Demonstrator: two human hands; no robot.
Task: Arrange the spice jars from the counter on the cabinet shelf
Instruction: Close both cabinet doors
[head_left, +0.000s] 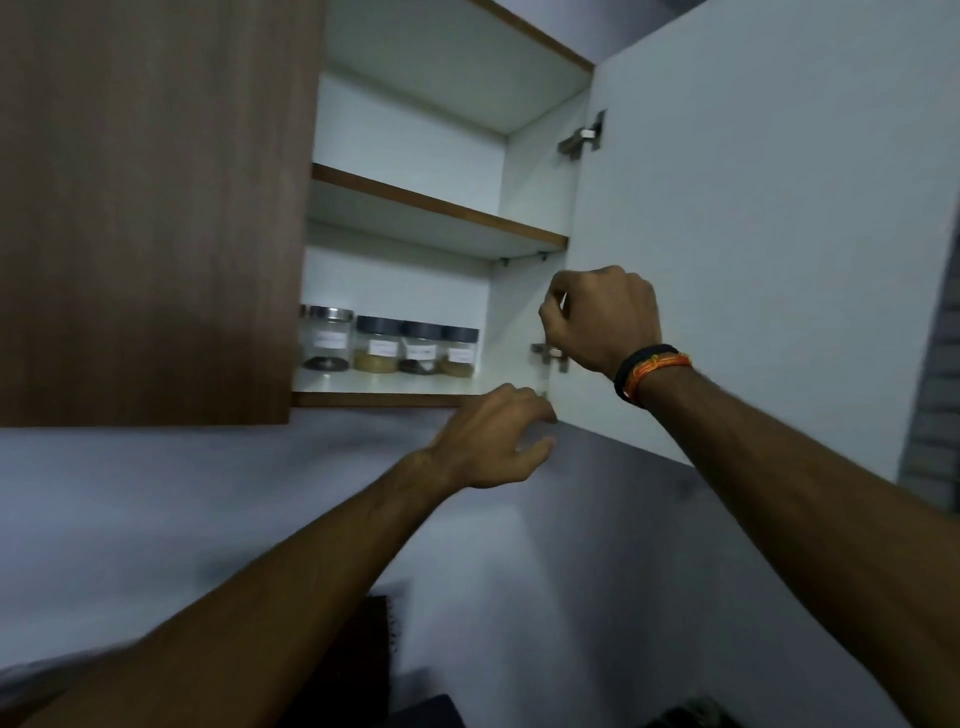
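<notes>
Jars: four clear glass lidded spice jars (395, 347) on white bottom cabinet shelf (395, 385).
Left hand (493, 439): below shelf, loosely curled, empty.
Right hand (605, 317): right of jars, curled; contents unclear.

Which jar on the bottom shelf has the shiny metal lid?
The leftmost fully visible jar, holding dark contents. The three jars to its right have dark matte lids.

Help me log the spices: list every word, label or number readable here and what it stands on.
Nothing is legible.
White labels on the four spice jars on the bottom shelf: writing too small and blurred to read.
Cabinet door, wristbands: no text visible.
</notes>
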